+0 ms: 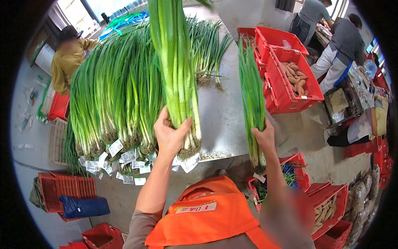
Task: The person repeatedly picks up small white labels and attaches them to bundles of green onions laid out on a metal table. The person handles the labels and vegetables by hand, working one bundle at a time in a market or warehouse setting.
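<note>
My left hand is closed round the lower stalks of a thick bunch of green onions, raised upright over the table edge. Its roots hang downward, with a white printed tag beside them. Off to the right, my right hand grips a slimmer bunch of green onions near its root end, and a small pale tag shows below. A broad heap of green onion bunches covers the table's left side, roots and many white tags toward me.
The metal table has loose green onions at its far side. Red crates with sweet potatoes stand at right. A red crate sits below my right hand. A person in yellow is at left; others work at right.
</note>
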The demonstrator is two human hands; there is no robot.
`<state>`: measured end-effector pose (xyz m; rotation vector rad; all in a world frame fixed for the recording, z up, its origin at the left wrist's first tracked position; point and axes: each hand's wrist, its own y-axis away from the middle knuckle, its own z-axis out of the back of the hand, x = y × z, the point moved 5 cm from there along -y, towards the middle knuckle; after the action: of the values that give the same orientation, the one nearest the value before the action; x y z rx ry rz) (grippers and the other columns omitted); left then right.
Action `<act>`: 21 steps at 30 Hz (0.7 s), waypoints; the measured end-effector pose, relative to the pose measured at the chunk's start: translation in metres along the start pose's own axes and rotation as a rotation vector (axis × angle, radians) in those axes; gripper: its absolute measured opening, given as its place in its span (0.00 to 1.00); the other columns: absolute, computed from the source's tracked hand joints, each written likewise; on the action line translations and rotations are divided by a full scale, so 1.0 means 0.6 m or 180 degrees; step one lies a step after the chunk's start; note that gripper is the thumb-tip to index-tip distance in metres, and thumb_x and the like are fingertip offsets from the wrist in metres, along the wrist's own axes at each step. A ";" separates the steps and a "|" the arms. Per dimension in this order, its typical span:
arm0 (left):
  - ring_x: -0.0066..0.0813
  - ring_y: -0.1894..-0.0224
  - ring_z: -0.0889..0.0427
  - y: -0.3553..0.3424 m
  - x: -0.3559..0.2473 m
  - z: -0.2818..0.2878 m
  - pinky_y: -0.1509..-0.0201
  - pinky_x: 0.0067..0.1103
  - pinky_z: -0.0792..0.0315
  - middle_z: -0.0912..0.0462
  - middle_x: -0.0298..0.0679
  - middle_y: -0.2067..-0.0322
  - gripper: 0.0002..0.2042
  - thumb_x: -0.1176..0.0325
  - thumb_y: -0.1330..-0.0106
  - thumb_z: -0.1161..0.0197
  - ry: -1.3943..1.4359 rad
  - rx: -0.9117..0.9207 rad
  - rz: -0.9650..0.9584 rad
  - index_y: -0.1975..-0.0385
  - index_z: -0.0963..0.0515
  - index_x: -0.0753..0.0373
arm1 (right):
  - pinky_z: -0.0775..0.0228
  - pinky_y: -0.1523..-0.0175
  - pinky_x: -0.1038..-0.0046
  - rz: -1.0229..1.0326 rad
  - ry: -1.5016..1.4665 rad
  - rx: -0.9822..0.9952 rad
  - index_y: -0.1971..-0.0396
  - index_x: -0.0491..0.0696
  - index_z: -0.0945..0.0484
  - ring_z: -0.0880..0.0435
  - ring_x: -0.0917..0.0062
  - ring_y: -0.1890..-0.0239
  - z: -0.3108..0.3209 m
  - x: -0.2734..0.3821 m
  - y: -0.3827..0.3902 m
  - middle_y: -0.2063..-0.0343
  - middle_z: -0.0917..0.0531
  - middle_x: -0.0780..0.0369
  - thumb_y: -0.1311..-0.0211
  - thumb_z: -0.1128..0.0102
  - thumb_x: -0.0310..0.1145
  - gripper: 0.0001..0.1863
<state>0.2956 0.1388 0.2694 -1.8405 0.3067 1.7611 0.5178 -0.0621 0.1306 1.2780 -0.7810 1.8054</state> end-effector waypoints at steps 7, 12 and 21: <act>0.24 0.70 0.22 0.028 0.186 -0.076 0.65 0.20 0.27 0.20 0.40 0.70 0.13 0.79 0.50 0.38 -0.0183 0.0399 0.1171 0.63 0.27 0.71 | 0.31 0.60 0.72 -0.0015 -0.0039 0.0283 0.60 0.38 0.29 0.22 0.71 0.68 -0.083 -0.126 -0.054 0.70 0.21 0.56 0.59 0.43 0.26 0.20; 0.26 0.70 0.22 0.103 0.377 -0.089 0.67 0.22 0.27 0.20 0.43 0.70 0.14 0.79 0.51 0.35 -0.0109 0.0534 0.1983 0.64 0.27 0.72 | 0.31 0.57 0.71 -0.0045 0.0184 0.0666 0.57 0.38 0.30 0.22 0.70 0.64 -0.107 -0.133 -0.050 0.69 0.21 0.55 0.60 0.43 0.25 0.24; 0.24 0.71 0.24 0.118 0.349 -0.058 0.64 0.20 0.28 0.20 0.39 0.71 0.16 0.69 0.47 0.34 -0.1526 0.0551 0.0685 0.61 0.27 0.71 | 0.32 0.62 0.73 0.0840 0.0753 -0.0049 0.71 0.38 0.25 0.23 0.70 0.72 -0.084 -0.077 0.044 0.80 0.23 0.58 0.47 0.41 0.33 0.12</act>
<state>0.3096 0.1078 0.0481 -1.2531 0.4599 2.1784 0.4803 -0.0452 0.0701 0.9624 -0.8584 2.1100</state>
